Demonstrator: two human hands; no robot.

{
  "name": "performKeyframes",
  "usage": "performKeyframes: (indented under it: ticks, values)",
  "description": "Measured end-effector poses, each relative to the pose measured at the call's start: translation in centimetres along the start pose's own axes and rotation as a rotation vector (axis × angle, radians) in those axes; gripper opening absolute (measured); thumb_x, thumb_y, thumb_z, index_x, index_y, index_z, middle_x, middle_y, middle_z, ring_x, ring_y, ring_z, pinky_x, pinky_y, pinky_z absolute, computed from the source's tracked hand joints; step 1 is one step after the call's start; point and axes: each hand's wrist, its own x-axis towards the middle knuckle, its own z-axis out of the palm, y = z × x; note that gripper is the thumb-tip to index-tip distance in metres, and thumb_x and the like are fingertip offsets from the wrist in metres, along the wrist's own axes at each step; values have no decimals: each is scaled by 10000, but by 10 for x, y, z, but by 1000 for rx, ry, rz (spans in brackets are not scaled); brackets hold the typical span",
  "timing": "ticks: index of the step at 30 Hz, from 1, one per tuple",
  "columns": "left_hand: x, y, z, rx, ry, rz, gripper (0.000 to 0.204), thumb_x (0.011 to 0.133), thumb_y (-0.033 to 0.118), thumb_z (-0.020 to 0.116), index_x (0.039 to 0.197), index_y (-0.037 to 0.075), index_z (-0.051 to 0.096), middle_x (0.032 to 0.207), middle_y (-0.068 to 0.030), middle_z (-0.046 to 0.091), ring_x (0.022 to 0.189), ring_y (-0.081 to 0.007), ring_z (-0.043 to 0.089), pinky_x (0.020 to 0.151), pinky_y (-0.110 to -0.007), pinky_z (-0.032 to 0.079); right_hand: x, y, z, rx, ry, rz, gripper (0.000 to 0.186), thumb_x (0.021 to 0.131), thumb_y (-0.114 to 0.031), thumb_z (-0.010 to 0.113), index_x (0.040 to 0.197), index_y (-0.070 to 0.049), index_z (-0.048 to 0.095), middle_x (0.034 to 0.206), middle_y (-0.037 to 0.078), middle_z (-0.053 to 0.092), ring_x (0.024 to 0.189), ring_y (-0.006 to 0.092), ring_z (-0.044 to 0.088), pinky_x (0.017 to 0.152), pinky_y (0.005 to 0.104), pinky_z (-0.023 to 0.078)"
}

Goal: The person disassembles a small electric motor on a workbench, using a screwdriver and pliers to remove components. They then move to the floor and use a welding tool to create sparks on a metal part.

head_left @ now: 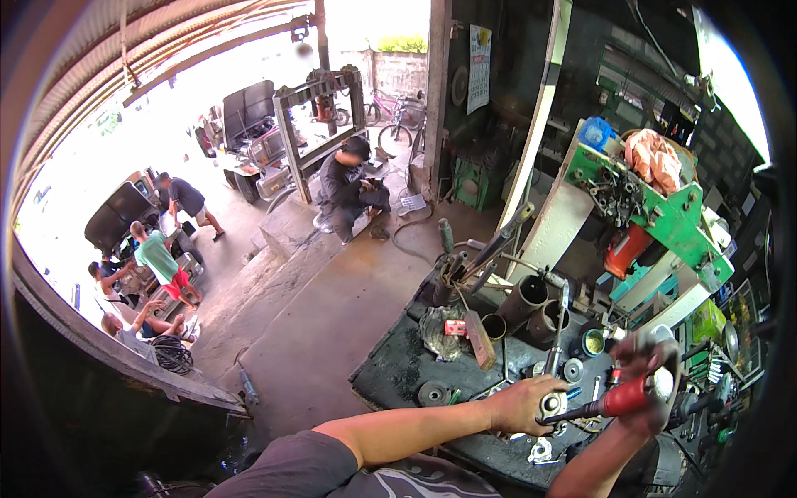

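Observation:
My left hand (525, 406) is closed around a small silver metal part (551, 404) with a round boss, held over the dark workbench (398, 365). My right hand (641, 363), blurred by motion, is around the red handle of a screwdriver (618, 398) with a pale butt end. Its dark shaft points left, and its tip reaches the metal part; whether it sits in a screw is too small to tell. Just beyond my left hand a grey metal rod (558, 340) rises from the bench. Small silver fittings (540, 451) lie below the part.
Dark metal cylinders (525, 300), a wood-handled brush (479, 339) and a round pulley (434, 393) crowd the bench. A green press frame (664, 207) stands at the right. A person in dark clothes (344, 187) sits ahead; several people work by open-hooded vehicles (124, 217) at left.

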Motion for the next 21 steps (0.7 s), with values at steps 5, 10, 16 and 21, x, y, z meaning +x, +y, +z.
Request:
performKeyframes:
  ticks: [5, 10, 16, 21]
  values:
    - [0, 0, -1, -8, -9, -11, 868, 744, 234, 960, 1501, 45, 581, 1338, -193, 660, 1252, -399, 671, 1100, -467, 554, 30, 20, -27, 902, -721, 388, 512, 872, -180, 949, 1142, -20, 544, 741, 177, 681, 561, 330, 681, 539, 496, 585]
    - [-2, -2, 4, 10, 40, 9, 888, 748, 252, 960, 1516, 48, 562, 1320, -196, 656, 1248, -408, 676, 1101, -456, 567, 21, 6, -29, 457, -581, 255, 546, 889, -185, 974, 1180, -10, 547, 698, 124, 658, 534, 284, 681, 527, 436, 612]
    - [-3, 3, 1, 36, 16, -65, 879, 730, 252, 969, 1490, 43, 582, 1346, -191, 661, 1235, -403, 690, 1069, -447, 587, -44, -7, 6, -163, 254, -66, 763, 909, -359, 950, 1374, 11, 472, 747, 62, 604, 544, 173, 606, 490, 308, 521]
    - [0, 6, -5, 49, -14, -75, 874, 719, 272, 976, 1480, 81, 592, 1351, -168, 661, 1242, -395, 692, 1047, -460, 600, -46, -10, 7, -291, 268, -95, 843, 839, -530, 969, 1342, -15, 531, 818, 62, 603, 678, 193, 617, 644, 356, 564]
